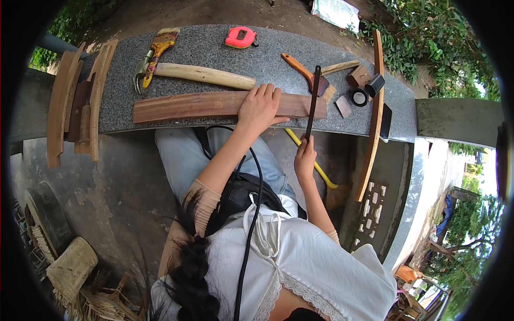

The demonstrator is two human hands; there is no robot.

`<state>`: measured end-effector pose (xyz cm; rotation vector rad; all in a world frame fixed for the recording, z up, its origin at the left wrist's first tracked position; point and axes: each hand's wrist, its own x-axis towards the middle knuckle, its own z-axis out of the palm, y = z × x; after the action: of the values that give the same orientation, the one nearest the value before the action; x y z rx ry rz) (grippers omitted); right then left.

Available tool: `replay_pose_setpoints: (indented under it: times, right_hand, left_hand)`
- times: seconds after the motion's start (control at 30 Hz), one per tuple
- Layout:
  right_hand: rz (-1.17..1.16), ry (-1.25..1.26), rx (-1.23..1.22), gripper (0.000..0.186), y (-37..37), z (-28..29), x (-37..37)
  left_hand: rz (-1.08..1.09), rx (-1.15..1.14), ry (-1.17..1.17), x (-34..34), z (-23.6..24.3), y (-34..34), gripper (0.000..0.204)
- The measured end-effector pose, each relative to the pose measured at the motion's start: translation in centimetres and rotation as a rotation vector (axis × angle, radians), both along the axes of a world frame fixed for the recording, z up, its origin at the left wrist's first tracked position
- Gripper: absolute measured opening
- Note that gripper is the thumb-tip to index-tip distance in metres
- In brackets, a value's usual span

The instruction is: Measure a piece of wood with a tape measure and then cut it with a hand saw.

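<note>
A long reddish-brown wooden board (187, 107) lies crosswise along the near edge of the stone tabletop. My left hand (259, 109) holds it down right of its middle, with the fingers reaching over the far edge and the thumb spread along the near side. My right hand (305, 160) is closed around the lower end of a long, thin black tool (313, 99). That tool stretches away from me across the board's right part. It shows edge-on, so its exact kind and whether it touches the wood cannot be made out.
Behind the board lie a claw hammer (201, 75), a stained paintbrush (158, 48), a pink tape measure (241, 37) and an orange-handled brush (300, 69). Small blocks and round containers (358, 96) sit right, beside a long wooden strip (376, 112). Wood pieces (80, 101) overhang the left end.
</note>
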<state>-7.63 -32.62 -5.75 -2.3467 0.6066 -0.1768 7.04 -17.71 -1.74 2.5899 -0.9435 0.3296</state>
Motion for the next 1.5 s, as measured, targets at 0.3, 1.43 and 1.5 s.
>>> replay_pose_setpoints:
  times: [0.3, 1.43, 1.5]
  right_hand:
    - [0.016, -0.032, -0.052, 0.015, -2.2, -5.4, -8.3]
    - [0.045, -0.150, -0.005, 0.012, -0.6, 0.3, 2.0]
    - [0.011, -0.115, 0.031, 0.012, -0.3, 0.0, 1.1]
  left_hand:
    - [-0.002, -0.006, 0.004, 0.2, 0.0, -0.3, 0.063]
    - [0.003, 0.009, -0.043, 0.4, -0.3, -0.1, 0.063]
    - [0.005, 0.011, -0.028, 0.3, -0.2, -0.2, 0.063]
